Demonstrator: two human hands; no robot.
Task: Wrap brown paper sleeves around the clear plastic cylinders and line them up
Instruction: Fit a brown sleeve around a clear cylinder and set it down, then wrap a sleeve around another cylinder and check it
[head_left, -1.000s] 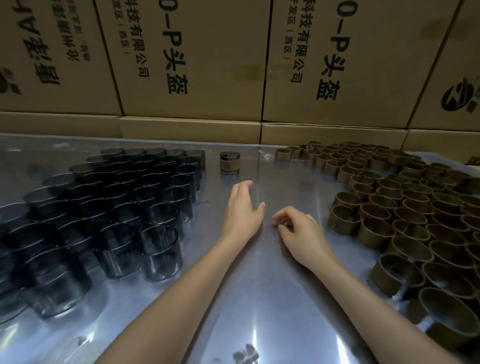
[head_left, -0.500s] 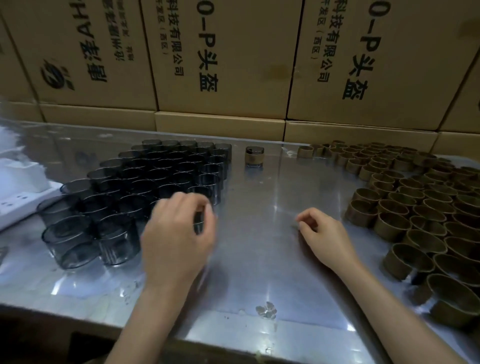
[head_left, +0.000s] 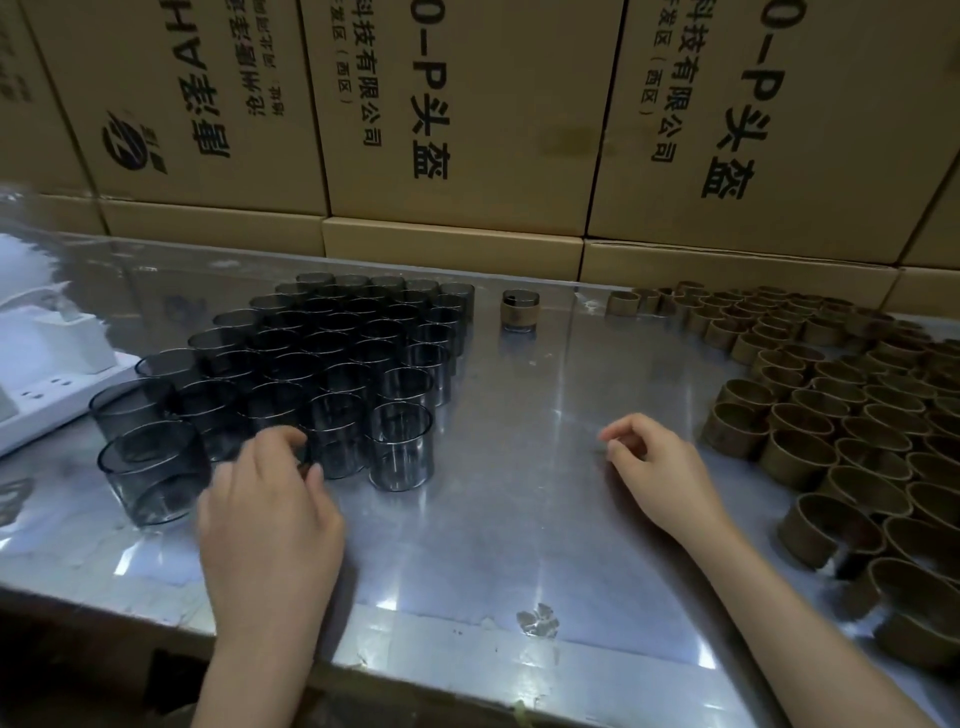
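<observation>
Stacked tan cardboard boxes read "0-P头盔", tops cropped. Left hand curls around a blurry clear plastic cylinder; right hand loosely curled, empty.

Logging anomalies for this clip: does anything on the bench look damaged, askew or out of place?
Little stands out. A small crumpled scrap lies on the table near the front edge, apart from both stocks. One wrapped cylinder stands alone at the back, likely the start of the line. The clear cylinders and paper sleeves look upright and orderly.
</observation>
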